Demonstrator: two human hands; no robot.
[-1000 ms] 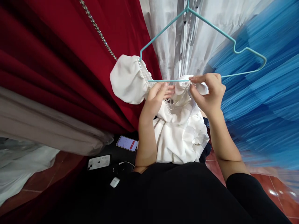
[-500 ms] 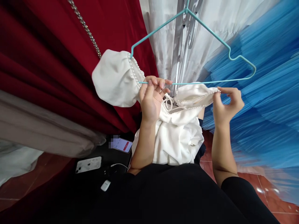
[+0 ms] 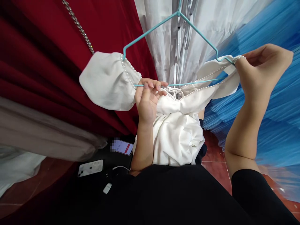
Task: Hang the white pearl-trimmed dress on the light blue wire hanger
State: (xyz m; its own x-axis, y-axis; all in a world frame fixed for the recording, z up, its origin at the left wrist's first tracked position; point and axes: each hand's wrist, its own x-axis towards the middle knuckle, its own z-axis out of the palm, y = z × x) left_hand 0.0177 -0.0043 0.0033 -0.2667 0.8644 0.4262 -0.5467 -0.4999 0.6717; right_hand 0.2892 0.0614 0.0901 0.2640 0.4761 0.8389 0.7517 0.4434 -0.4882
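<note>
A white dress [image 3: 177,134] with pearl-trimmed edges lies bunched in my lap, its upper part raised onto a light blue hanger [image 3: 152,31]. Its left puff sleeve [image 3: 105,81] hangs over the hanger's left end. My left hand [image 3: 150,98] is closed around the hanger's bottom bar, beside that sleeve. At the right, my right hand [image 3: 262,67] pinches the pearl edge of the other shoulder, stretched over the hanger's right end, which is partly hidden in the cloth. Thin white ties [image 3: 174,92] loop at the middle of the neckline.
Red cloth [image 3: 117,25] hangs at the left with a beaded chain [image 3: 78,26] over it. Blue tulle [image 3: 269,131] fills the right side. On a black surface by my left side are a lit phone [image 3: 123,147], a white phone [image 3: 90,168] and a small white item [image 3: 107,188].
My right hand has moved right and up, drawing the dress's right shoulder over the hanger's right end. My left hand keeps its hold, and the hanger has shifted slightly left.
</note>
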